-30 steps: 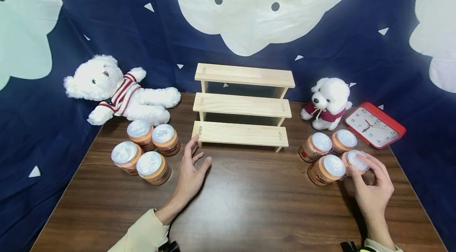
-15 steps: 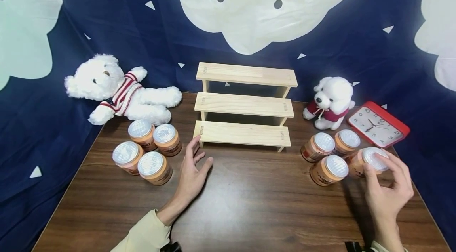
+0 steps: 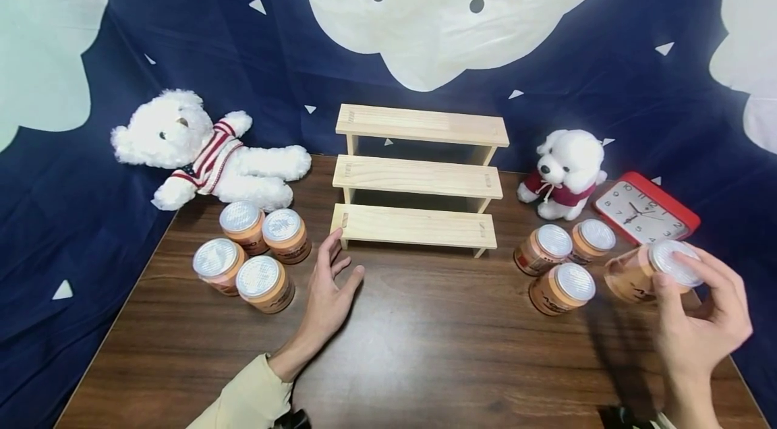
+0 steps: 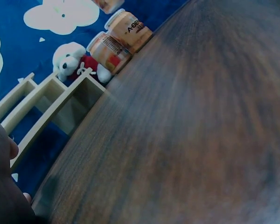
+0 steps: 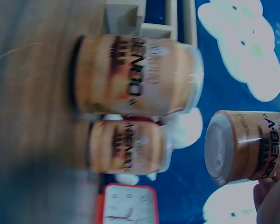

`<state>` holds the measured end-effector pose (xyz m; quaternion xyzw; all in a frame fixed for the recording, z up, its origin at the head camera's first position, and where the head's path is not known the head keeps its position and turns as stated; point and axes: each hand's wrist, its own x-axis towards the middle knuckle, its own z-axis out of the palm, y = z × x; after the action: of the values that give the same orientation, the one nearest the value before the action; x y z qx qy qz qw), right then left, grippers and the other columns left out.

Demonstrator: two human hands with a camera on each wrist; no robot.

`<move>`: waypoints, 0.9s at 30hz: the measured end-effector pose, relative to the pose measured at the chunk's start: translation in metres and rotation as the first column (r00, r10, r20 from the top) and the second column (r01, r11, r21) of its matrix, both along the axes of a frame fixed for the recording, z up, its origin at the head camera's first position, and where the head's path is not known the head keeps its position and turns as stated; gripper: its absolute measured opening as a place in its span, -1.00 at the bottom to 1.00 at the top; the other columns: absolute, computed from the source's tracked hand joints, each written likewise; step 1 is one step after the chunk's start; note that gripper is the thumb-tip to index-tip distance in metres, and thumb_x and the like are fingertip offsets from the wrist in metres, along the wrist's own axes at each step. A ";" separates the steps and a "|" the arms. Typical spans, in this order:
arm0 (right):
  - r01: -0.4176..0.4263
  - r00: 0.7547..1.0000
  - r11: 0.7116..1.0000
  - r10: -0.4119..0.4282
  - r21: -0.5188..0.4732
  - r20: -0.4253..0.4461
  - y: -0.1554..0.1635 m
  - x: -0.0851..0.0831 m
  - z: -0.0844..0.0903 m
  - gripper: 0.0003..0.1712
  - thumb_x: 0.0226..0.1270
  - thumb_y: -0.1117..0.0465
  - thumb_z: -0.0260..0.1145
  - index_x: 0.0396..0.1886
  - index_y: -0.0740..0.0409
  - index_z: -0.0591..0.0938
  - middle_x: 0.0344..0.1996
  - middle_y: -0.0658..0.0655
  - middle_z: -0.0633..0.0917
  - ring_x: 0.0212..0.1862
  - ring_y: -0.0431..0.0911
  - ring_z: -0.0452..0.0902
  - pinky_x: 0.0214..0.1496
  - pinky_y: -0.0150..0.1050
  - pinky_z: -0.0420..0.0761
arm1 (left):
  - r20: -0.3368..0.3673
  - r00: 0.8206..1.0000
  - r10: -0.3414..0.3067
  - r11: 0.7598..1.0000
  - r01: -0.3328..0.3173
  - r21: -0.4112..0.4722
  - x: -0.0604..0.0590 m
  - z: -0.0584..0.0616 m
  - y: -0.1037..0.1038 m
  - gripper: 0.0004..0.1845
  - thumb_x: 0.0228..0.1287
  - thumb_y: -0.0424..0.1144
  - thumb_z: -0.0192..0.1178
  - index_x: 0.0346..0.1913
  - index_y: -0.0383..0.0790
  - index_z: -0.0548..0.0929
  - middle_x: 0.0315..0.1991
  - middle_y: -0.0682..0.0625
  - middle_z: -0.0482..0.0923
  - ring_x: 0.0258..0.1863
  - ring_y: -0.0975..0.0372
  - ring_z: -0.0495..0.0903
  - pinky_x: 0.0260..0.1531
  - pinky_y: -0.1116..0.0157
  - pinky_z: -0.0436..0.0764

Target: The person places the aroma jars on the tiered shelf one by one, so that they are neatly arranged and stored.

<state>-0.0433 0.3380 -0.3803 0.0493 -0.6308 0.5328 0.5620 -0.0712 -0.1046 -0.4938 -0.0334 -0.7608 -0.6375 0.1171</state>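
My right hand (image 3: 707, 321) pinches an orange-brown jar (image 3: 637, 274) by its clear lid and holds it tilted, off the table. In the right wrist view the held jar (image 5: 254, 147) shows dark lettering, with fingertips (image 5: 263, 189) at its lid end. Left behind on the table are three like jars (image 3: 552, 294) in a loose cluster. My left hand (image 3: 328, 294) rests on the table, fingers relaxed, by the front left corner of a three-step wooden stand (image 3: 415, 225). Left of that hand stands a group of several more jars (image 3: 265, 286), all with clear lids.
A white teddy bear (image 3: 209, 156) in a striped top lies behind the left jars. On the right sit a white plush dog (image 3: 564, 173) in red and a red-framed clock (image 3: 647, 210). A blue curtain (image 3: 255, 65) hangs behind the dark wooden table (image 3: 394, 348).
My right hand has lifted one jar out of the right cluster and carried it to the right, tilting it. The left hand stays in place. The head view shifts slightly.
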 end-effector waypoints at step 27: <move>-0.365 0.930 0.928 0.360 0.078 0.075 -0.101 -0.020 0.048 -0.52 0.25 0.33 0.71 -0.12 0.72 0.72 0.05 0.27 0.83 0.16 0.02 0.68 0.15 -0.40 0.64 | -0.029 1.000 0.003 1.000 -0.004 -0.022 0.000 0.000 0.000 -0.18 0.46 -0.57 0.33 0.69 -0.30 0.26 0.69 -0.24 0.25 0.62 -0.19 0.35 0.48 0.02 0.62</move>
<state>-0.0634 0.2367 -0.3326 0.1744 -0.6506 0.5996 0.4323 -0.0707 -0.1045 -0.4937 -0.0423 -0.7660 -0.6284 0.1287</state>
